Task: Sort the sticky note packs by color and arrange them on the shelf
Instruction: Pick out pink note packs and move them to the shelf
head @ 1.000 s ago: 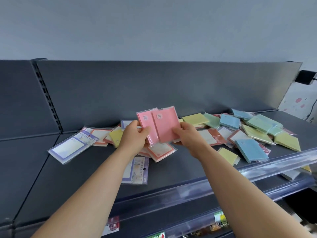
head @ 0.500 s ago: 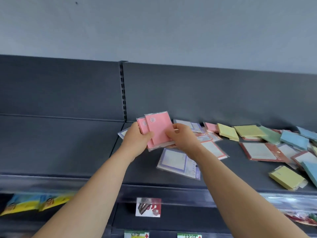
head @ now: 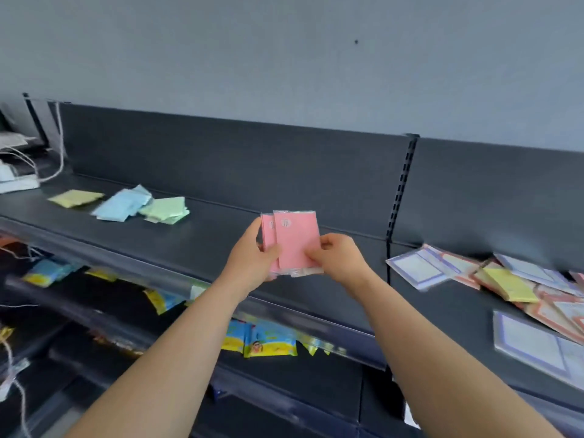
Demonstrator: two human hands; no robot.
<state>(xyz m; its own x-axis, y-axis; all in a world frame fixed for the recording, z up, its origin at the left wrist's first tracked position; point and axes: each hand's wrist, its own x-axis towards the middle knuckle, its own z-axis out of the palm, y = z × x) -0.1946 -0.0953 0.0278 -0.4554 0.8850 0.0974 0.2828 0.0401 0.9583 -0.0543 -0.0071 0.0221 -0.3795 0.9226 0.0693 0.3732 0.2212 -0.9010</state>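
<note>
Two pink sticky note packs (head: 295,240) in clear wrappers are held upright over the dark shelf (head: 205,241). My left hand (head: 252,262) grips their left edge and my right hand (head: 336,260) pinches the lower right corner. On the left stretch of the shelf lie sorted piles: yellow packs (head: 76,198), blue packs (head: 121,205) and green packs (head: 166,210). At the right, an unsorted heap includes a yellow pack (head: 508,284) and purple-bordered packs (head: 417,268).
An upright slotted post (head: 401,191) divides the shelf back panel. A clear plastic price rail (head: 316,314) runs along the shelf front. Below it hang colourful snack packets (head: 268,341). Cables and white items (head: 19,172) sit at the far left.
My view has swung left along the shelf, with both hands carrying the pink packs that way. The unsorted heap now lies at the right and the sorted piles have come into view.
</note>
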